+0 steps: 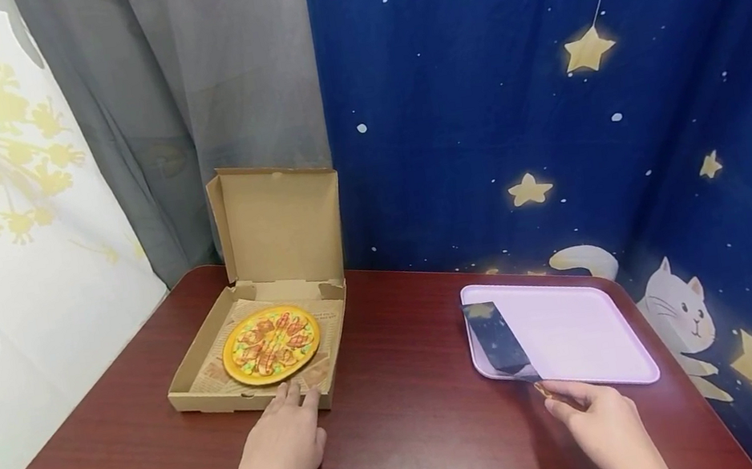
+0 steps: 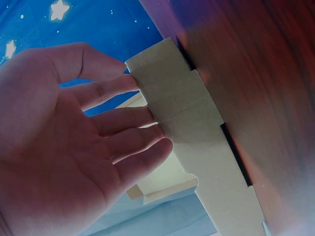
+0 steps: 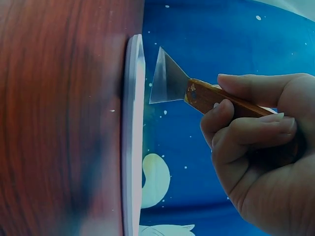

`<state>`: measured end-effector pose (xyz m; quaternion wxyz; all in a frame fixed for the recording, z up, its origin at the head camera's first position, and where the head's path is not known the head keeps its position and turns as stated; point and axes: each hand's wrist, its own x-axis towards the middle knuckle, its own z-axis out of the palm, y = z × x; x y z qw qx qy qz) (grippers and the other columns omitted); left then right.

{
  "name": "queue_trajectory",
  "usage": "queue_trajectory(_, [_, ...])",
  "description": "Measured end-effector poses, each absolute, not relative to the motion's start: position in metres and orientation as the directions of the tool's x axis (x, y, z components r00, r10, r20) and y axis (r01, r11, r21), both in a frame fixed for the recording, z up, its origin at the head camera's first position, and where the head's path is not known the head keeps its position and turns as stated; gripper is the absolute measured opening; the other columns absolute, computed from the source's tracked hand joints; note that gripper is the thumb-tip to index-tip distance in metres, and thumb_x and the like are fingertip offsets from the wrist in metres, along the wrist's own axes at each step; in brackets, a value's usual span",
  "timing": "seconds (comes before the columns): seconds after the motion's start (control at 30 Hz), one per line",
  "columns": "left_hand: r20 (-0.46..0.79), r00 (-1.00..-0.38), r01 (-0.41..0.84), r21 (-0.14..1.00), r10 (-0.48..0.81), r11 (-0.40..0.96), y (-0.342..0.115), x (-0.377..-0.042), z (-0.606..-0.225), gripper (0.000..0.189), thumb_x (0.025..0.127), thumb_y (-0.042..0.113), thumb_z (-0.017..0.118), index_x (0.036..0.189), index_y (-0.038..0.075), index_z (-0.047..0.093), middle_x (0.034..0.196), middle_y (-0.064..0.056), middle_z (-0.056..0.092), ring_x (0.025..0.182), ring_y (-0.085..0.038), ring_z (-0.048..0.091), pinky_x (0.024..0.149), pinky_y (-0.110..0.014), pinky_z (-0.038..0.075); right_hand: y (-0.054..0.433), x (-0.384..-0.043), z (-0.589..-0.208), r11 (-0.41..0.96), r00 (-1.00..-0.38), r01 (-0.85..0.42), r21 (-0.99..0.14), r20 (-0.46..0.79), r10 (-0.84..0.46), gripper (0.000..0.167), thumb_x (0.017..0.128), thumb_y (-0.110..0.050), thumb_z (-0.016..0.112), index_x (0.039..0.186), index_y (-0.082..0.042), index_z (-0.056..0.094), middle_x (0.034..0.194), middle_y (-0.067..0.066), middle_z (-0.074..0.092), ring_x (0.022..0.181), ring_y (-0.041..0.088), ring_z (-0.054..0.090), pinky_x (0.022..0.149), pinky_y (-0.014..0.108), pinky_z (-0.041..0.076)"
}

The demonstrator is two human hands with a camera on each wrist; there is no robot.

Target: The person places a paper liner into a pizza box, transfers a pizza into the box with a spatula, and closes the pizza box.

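On the left of the table, a cardboard pizza box point(image 1: 279, 233) stands with its lid raised. Inside, on printed paper point(image 1: 220, 363), lies a round pizza point(image 1: 272, 346) with several toppings. My left hand point(image 1: 280, 447) reaches to the box's front wall point(image 2: 179, 113), its extended fingers at the top edge. On the other side, my right hand point(image 1: 608, 419) grips a metal spatula point(image 3: 170, 81) by its wooden handle point(image 3: 221, 98), the thumb along one side and the fingers curled round. Its shiny blade point(image 1: 497, 338) is held over the left part of a pale pink tray point(image 1: 579, 326).
The dark red wooden table point(image 1: 414, 439) carries the box and the tray, with bare wood between them. Behind it hang a grey curtain point(image 1: 248, 59) and a blue starry curtain point(image 1: 445, 111). A white patterned cloth point(image 1: 31, 318) is at the left.
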<state>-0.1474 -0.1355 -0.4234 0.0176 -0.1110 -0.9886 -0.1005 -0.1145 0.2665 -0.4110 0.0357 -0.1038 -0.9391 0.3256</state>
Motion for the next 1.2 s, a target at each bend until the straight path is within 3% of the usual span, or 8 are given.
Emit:
queue_trajectory(0.2, [0.058,-0.975,0.221,0.192,0.213,0.956,-0.136,-0.148,-0.424,0.052,0.095,0.017,0.073,0.141,-0.004,0.063,0.148,-0.036,0.058,0.145,-0.052,0.052,0.123,-0.058,0.043,0.267,-0.118,-0.415,0.776,-0.974,0.183,-0.603,-0.005,0.226,0.025,0.096,-0.022,0.076,0.119,-0.016,0.083,0.12,0.013,0.081,0.124,0.04,0.072,0.107,0.065,0.051])
queue_trajectory(0.47, [0.061,-0.975,0.221,0.19,0.213,0.957,-0.136,-0.148,-0.424,0.051,0.095,0.016,0.073,0.141,-0.004,0.063,0.148,-0.036,0.058,0.145,-0.052,0.053,0.122,-0.058,0.043,0.269,-0.12,-0.415,0.78,-0.973,0.202,-0.592,-0.029,0.229,0.028,0.097,-0.023,0.074,0.123,-0.013,0.081,0.123,0.016,0.079,0.127,0.044,0.069,0.106,0.067,0.05])
queue_trajectory(1.2, [0.066,-0.973,0.23,0.191,0.221,0.954,-0.137,-0.147,-0.425,0.052,0.095,0.016,0.072,0.141,-0.004,0.063,0.148,-0.036,0.058,0.145,-0.052,0.052,0.122,-0.06,0.043,0.27,-0.121,-0.425,0.762,-0.969,0.222,-0.608,-0.055,0.239,0.028,0.098,-0.024,0.072,0.122,-0.013,0.081,0.119,0.015,0.081,0.112,0.035,0.076,0.1,0.063,0.056])
